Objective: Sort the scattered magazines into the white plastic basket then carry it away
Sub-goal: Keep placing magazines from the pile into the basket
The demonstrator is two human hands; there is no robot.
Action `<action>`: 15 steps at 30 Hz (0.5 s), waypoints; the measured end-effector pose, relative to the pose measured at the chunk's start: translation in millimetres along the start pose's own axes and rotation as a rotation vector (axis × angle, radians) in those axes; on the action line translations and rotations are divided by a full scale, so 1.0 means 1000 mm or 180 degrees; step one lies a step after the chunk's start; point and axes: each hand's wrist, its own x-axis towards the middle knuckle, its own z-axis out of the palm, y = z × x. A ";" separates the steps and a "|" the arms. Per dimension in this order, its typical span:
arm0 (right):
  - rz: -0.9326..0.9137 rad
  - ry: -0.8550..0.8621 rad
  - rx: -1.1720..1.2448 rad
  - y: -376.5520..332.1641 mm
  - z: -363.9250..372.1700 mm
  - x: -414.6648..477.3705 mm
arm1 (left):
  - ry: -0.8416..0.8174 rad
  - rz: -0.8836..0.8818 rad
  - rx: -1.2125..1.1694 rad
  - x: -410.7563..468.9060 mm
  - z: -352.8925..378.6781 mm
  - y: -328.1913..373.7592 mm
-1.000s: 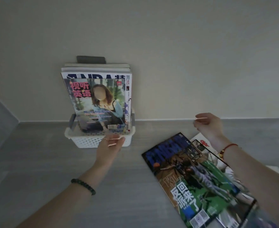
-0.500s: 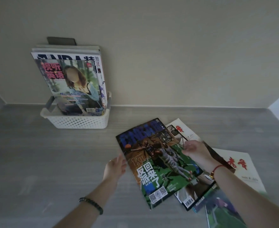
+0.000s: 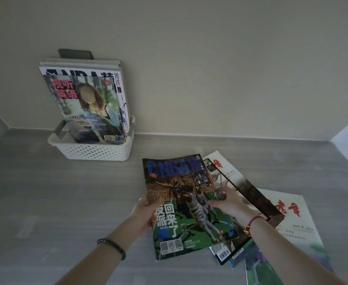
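A basketball magazine [image 3: 181, 194] with a blue and green cover lies on top of a loose pile at the right. My left hand [image 3: 145, 210] grips its left edge, thumb on the cover. My right hand [image 3: 228, 201] holds its right edge, fingers curled under the cover. The white plastic basket [image 3: 95, 150] stands at the back left against the wall. Several magazines stand upright in it, a language magazine [image 3: 86, 108] in front.
Under and beside the held magazine lie more magazines: a dark-edged one [image 3: 251, 194], a cream one with red characters [image 3: 288, 214] and several others [image 3: 251, 260] at the lower right. The grey floor [image 3: 56, 202] meets the beige wall [image 3: 210, 68] behind.
My left hand left the basket's rim and came right to the basketball magazine's left edge. My right hand drew back and took its right edge. The view shifted right and down.
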 end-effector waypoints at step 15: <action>-0.0913 0.0298 0.1312 -0.084 0.016 -0.006 | -0.0271 0.1560 0.0457 -0.028 -0.047 0.097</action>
